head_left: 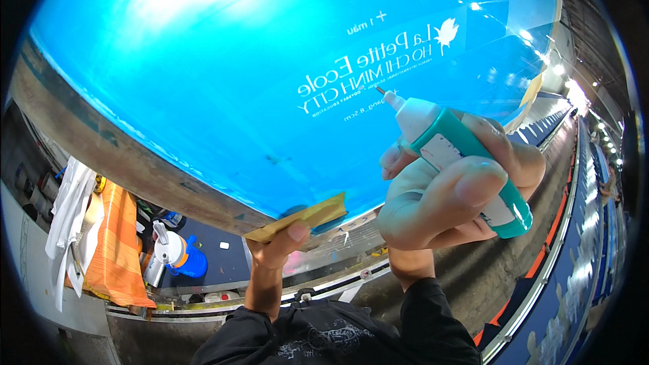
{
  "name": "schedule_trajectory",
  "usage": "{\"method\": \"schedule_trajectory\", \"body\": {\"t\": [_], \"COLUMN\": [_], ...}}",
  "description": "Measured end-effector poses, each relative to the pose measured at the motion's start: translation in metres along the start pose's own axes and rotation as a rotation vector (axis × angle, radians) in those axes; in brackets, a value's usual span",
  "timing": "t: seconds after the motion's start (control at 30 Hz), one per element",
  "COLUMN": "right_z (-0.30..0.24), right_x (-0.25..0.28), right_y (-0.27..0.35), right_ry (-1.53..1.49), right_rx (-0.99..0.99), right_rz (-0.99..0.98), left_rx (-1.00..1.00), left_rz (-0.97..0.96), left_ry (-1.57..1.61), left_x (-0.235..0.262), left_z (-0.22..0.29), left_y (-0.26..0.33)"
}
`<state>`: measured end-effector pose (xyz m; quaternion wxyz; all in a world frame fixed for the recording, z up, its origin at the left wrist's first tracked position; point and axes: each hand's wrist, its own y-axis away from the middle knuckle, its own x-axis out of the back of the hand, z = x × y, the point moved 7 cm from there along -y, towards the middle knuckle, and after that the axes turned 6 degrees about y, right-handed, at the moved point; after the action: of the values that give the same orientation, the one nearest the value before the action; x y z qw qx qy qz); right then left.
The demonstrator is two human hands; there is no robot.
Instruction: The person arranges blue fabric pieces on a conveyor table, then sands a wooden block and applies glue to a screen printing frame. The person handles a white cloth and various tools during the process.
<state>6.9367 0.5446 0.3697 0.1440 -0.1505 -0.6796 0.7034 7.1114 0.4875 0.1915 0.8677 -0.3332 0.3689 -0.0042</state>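
Note:
A large framed printing screen [223, 128] with a bright blue mesh fills the upper middle, tilted up before me. Pale mirrored lettering and a small flower shape stand out on its mesh. My left hand [278, 247] grips the frame's lower edge, its thumb on a strip of yellow tape [314, 215]. In my right hand [453, 192], fingers wrap round a teal squeeze bottle [454, 140] with a white shoulder and a thin metal tip. That tip points up and left, over the lettering; whether it touches the mesh I cannot tell.
To the left lie an orange cloth [115, 243], white cloths [66, 223] and a blue-and-white jug [182, 253]. A long rail-edged blue table [574, 284] runs along the right. Another piece of tape [529, 98] hangs at the frame's right side.

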Motion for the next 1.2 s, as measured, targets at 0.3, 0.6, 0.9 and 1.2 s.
{"method": "schedule_trajectory", "body": {"t": [0.3, 0.6, 0.9, 1.2], "right_z": [-0.0022, -0.0026, -0.0009, -0.0002], "right_x": [0.0, -0.0016, -0.0036, -0.0036], "right_y": [-0.001, -0.0016, -0.0019, -0.0032], "right_ry": [0.003, -0.001, -0.004, 0.013], "right_rx": [0.003, 0.003, 0.005, 0.011], "right_rz": [-0.012, -0.026, -0.042, -0.032], "left_rx": [0.113, 0.009, 0.002, 0.002], "left_rz": [0.038, -0.019, -0.023, -0.023], "left_ry": [-0.17, -0.014, 0.025, 0.031], "left_x": [-0.0025, 0.0045, -0.0023, -0.0007], "left_z": [0.0012, -0.0003, 0.0002, -0.0027], "left_y": [0.0025, 0.002, -0.0027, -0.0033]}}
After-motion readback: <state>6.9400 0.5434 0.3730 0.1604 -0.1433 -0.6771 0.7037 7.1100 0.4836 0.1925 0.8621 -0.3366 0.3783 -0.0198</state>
